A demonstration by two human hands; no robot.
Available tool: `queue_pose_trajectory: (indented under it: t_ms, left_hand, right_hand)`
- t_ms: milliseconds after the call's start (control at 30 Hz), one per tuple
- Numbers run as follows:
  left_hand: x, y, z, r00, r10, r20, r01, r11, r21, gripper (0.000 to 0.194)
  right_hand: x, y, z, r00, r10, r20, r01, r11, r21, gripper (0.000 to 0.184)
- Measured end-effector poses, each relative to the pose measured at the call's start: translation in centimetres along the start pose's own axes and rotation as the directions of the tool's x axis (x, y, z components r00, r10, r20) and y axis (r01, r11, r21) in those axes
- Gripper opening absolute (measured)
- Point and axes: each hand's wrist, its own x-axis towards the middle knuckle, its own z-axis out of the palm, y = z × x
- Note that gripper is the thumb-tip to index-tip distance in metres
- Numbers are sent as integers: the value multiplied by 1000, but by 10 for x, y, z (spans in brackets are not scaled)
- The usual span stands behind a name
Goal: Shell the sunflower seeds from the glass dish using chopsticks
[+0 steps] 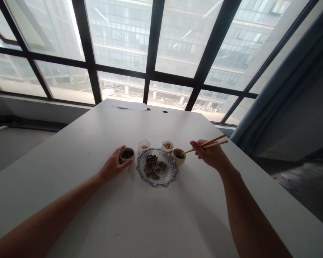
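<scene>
A left hand point(114, 165) grasps a small cup point(127, 154) left of a glass plate point(157, 167) of dark seeds point(154, 166). Right-hand fingers point(198, 147) grip chopsticks point(208, 144), tips at the right cup point(178, 157).

The left hand point(115, 164) grips a round cup point(127, 154); the right hand point(208, 154) holds chopsticks point(212, 143), tips at the right cup point(179, 157). Between them sits a glass plate point(157, 182) of dark pieces point(152, 165), two white containers point(144, 146) on its far side.

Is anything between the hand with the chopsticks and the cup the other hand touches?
Yes. Between the right hand, which holds the chopsticks, and the left cup, in the left hand, stand the right cup and the glass dish of dark pieces.
</scene>
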Motion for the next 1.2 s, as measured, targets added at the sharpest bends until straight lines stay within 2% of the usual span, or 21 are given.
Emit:
queue_pose_trajectory:
  t_ms: [133,233,300,367,467,533,733,1033,1133,1200]
  left_hand:
    - [0,2,-1,1000,-14,12,14,1000,0,86]
    - [0,3,-1,1000,-19,13,19,1000,-1,86]
    - [0,3,0,1000,-14,11,14,1000,-6,85]
    - [0,2,0,1000,-4,9,4,1000,-11,83]
    - [0,0,0,1000,-1,8,1,1000,-11,83]
    - [0,0,0,1000,-6,9,7,1000,-10,83]
    - [0,1,1,1000,-3,6,3,1000,-20,84]
    - [0,0,2,1000,3,6,-3,1000,-10,83]
    - [-1,-2,3,1000,5,-20,-4,1000,19,86]
    - [-1,-3,3,999,0,-36,1,999,40,90]
  right_hand:
    - [-2,-8,-3,998,3,-58,-2,999,33,67]
    - [-5,-19,2,991,39,-129,-13,981,193,66]
    - [-6,-25,9,997,56,-57,-36,948,317,64]
    - [-8,-30,19,996,35,77,-61,925,374,62]
    - [-9,-33,34,974,-16,226,-70,926,371,57]
    - [-9,-32,45,967,-30,251,-66,928,366,55]
    - [-8,-25,63,975,-11,222,-71,932,356,50]
    - [-10,-32,56,975,-23,221,-70,911,405,52]
    - [-6,-32,56,988,69,139,-130,859,496,56]
    - [-1,-28,58,978,203,50,-190,769,610,56]
